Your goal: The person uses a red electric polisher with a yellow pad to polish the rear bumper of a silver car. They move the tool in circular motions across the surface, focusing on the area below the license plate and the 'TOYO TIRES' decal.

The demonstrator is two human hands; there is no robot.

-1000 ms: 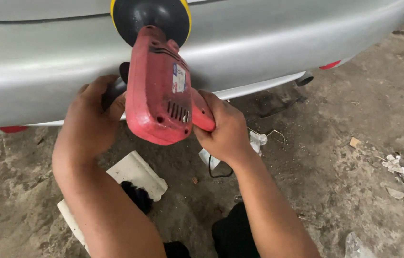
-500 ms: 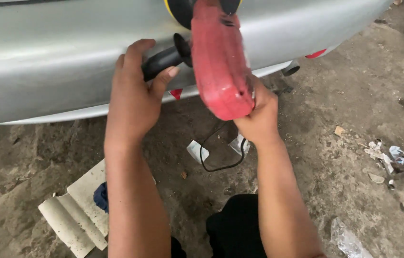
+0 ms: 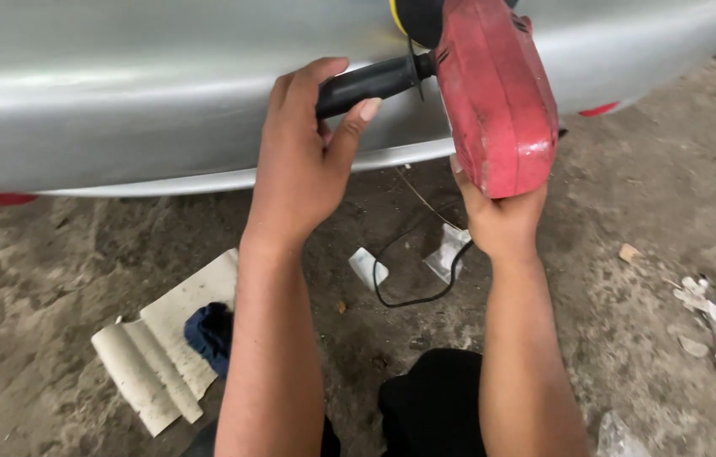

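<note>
Two bare hands are applied to one red polishing machine [image 3: 496, 93], which is located at the upper centre-right of the frame and is pressed against a silver car body panel [image 3: 121, 101]. The left hand [image 3: 307, 161] is clenched around the black side handle [image 3: 371, 82], which projects to the left from the machine's head; the thumb is laid along the lower side of the handle. The right hand [image 3: 500, 222] is wrapped around the lower rear end of the red housing, with the fingertips shown at the left edge of the housing and the palm placed beneath it. A yellow-rimmed black pad [image 3: 413, 19] is seen at the top edge of the frame, set against the panel just left of the housing.

The panel is extended across the whole upper part of the frame. A small red reflector [image 3: 599, 109] is fitted at its lower edge, right of the machine, and another red patch [image 3: 9, 199] is seen at the left edge.

Below, on the dirt ground [image 3: 629, 211], a thin black cable [image 3: 413, 292] is looped between the forearms, next to two pale scraps [image 3: 368, 267]. A sheet of corrugated cardboard [image 3: 159, 347] is laid at the lower left, with a dark blue cloth [image 3: 210, 334] on it. Small litter [image 3: 713, 309] is scattered at the right edge.
</note>
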